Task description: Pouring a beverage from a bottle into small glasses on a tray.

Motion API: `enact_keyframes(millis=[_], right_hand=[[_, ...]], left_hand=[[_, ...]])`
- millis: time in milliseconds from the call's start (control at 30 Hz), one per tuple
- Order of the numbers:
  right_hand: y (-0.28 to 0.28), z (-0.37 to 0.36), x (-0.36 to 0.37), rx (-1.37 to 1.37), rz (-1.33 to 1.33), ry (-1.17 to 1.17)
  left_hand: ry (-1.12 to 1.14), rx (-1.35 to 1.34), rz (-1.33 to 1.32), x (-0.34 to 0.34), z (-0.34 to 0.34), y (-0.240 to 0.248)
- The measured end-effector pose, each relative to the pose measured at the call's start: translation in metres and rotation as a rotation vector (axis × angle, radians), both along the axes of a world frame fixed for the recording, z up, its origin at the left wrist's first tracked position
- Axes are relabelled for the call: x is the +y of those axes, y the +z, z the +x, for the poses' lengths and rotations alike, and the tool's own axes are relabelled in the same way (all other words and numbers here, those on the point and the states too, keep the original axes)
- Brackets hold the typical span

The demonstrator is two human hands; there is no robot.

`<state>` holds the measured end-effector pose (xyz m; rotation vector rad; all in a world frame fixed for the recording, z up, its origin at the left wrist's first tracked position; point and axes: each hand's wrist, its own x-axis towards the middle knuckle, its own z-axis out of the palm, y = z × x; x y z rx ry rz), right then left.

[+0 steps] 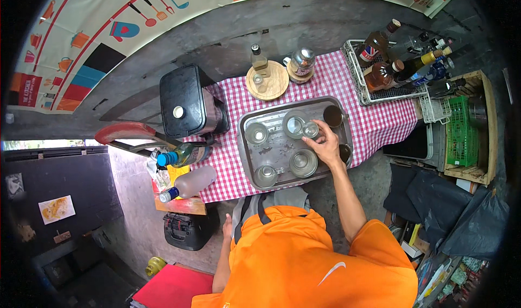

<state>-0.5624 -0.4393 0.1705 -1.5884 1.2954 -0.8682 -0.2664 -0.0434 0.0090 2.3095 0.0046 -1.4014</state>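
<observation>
Head view gives me a checked tablecloth [358,123] under a steel tray [255,169] of empty glasses. My right hand [325,145] reaches over the tray, fingers pinched on a small glass [310,129] near its far side. I judge it light, rigid, slick and breakable, best held round the wall. My left hand [227,226] hangs loose and empty below the table edge.

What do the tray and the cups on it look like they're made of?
The tray looks like metal, dull grey with a scuffed sheen and rolled rim. The cups, like the small one under the right hand, look like clear glass: see-through walls with bright glints. Plastic can't be ruled out.
</observation>
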Motion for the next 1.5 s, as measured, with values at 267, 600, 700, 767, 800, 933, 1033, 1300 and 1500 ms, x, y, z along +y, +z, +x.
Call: enact_keyframes(millis=[267,600,700,767,800,933,1033,1300,1500], right_hand=[[-0.007,-0.002,-0.002,0.100,0.008,-0.008],[-0.006,-0.004,-0.007,0.142,0.070,0.011],[-0.007,-0.005,-0.007,0.156,0.062,0.016],[-0.006,-0.004,-0.008,0.159,0.059,0.022],[-0.005,-0.004,-0.008,0.167,0.058,0.026],[-0.003,-0.002,-0.009,0.210,0.051,0.021],[-0.003,-0.002,-0.010,0.237,0.051,0.023],[-0.005,-0.002,-0.014,0.274,0.055,0.045],[-0.005,-0.003,-0.015,0.260,0.044,0.063]], left_hand=[[0.068,0.047,-0.058,0.002,-0.005,-0.003],[-0.034,-0.053,0.027,-0.012,-0.015,0.008],[0.044,0.037,0.026,-0.021,-0.021,0.022],[0.034,-0.011,0.034,-0.027,-0.024,0.031],[0.028,-0.035,0.039,-0.030,-0.026,0.036],[0.068,-0.030,0.002,-0.028,-0.028,0.033],[0.066,0.014,-0.008,-0.027,-0.026,0.029],[0.177,0.089,-0.100,-0.008,-0.027,0.005],[0.135,0.044,-0.086,-0.019,-0.029,0.026]])
